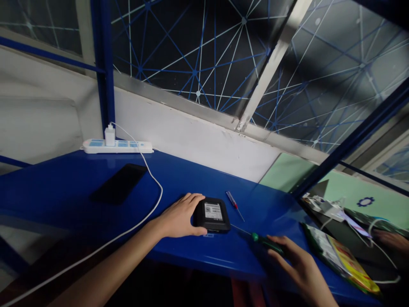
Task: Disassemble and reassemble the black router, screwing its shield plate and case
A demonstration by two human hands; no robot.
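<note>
A small black box-shaped device [226, 215] with a white printed label lies on the blue table. My left hand [183, 216] grips it from the left, thumb on the near edge and fingers over the far edge. In my right hand [295, 260] is a screwdriver [260, 239] with a green and dark handle, held between thumb and fingers. Its thin shaft points left, and the tip is at or close to the device's right side; contact is hard to tell. A smaller screwdriver [234, 204] with a red collar lies just behind the device.
A black phone-like slab [119, 183] lies at the left. Behind it sits a white power strip [118, 146] with a plugged-in charger [110, 135]; its white cable [161, 187] crosses the table. At the right are a yellow-green packet [343, 260] and another person's hand [391, 241].
</note>
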